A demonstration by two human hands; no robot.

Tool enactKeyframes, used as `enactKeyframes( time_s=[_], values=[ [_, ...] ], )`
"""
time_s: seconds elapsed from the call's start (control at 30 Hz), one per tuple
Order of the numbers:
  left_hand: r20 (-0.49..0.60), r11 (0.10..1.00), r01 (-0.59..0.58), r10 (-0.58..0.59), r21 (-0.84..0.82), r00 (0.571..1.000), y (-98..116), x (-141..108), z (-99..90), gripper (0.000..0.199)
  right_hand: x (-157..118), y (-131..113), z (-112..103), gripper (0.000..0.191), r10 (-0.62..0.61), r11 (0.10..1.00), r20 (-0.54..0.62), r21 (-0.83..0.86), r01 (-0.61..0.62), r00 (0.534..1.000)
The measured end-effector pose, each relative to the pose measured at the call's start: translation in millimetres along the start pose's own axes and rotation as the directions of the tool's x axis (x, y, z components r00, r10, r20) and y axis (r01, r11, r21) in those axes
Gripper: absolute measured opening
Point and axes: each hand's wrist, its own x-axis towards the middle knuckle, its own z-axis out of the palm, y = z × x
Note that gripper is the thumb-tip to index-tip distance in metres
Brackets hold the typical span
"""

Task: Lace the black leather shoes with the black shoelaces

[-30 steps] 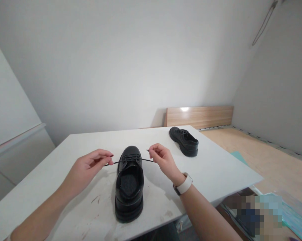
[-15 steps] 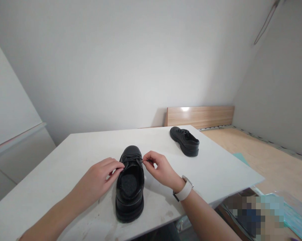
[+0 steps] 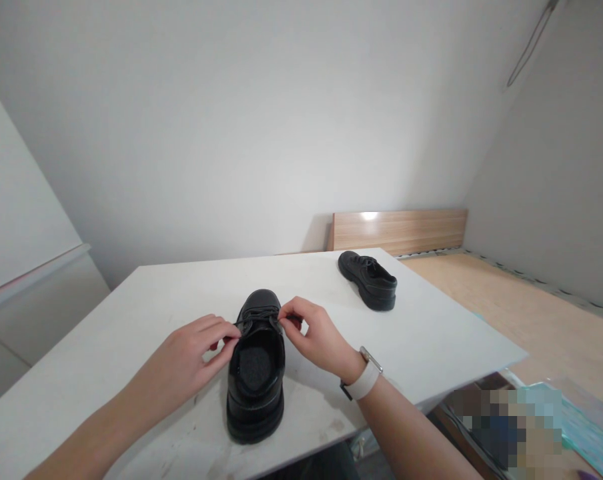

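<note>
A black lace-up shoe [image 3: 255,407] stands upright on the white table, its toe pointing away from me and its opening facing me. Its dark shoelace [image 3: 259,313] crosses the front below the toe cap. My left hand [image 3: 204,347] pinches at the left side of the lacing, thumb and fingers together. On the right side, my right hand [image 3: 314,331] is closed in a pinch on the lace. A wristwatch [image 3: 365,379] with a pale strap is on my right wrist. Most of each lace end is hidden by my fingers.
A second black shoe [image 3: 371,283] with its lace tied sits at the far right of the white table [image 3: 181,293]. A wooden board [image 3: 401,230] leans behind it. Beyond the table's right edge are a light wood surface [image 3: 481,287] and plastic packaging [image 3: 591,427].
Both hands and the near shoe have shifted slightly left in view. The pinching fingers stay at both sides of the lacing.
</note>
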Motion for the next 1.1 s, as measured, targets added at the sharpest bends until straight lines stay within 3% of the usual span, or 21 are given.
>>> enactKeyframes(
  time_s=[0.27,0.6,0.9,1.1],
  values=[
    [-0.008,1.0,-0.018,0.018,-0.009,1.0,-3.8,1.2,3.2,0.021,-1.4,-0.3,-2.6,0.01,-0.036,0.999,0.026,0.035,0.035,0.999],
    [0.032,0.986,-0.078,0.074,0.15,0.997,-6.0,6.7,7.5,0.023,-2.0,-4.2,-5.0,0.013,-0.083,0.997,0.059,0.011,0.083,0.995],
    [0.0,0.992,-0.081,0.082,0.093,0.997,1.7,10.4,4.7,0.021,1.8,-5.9,1.8,0.014,-0.06,0.998,0.033,0.019,0.059,0.998],
    [-0.029,0.998,-0.042,0.043,0.038,0.999,-4.2,10.8,5.7,0.021,0.0,-2.7,-0.4,0.013,-0.041,0.999,0.018,0.004,0.041,0.999]
  ],
)
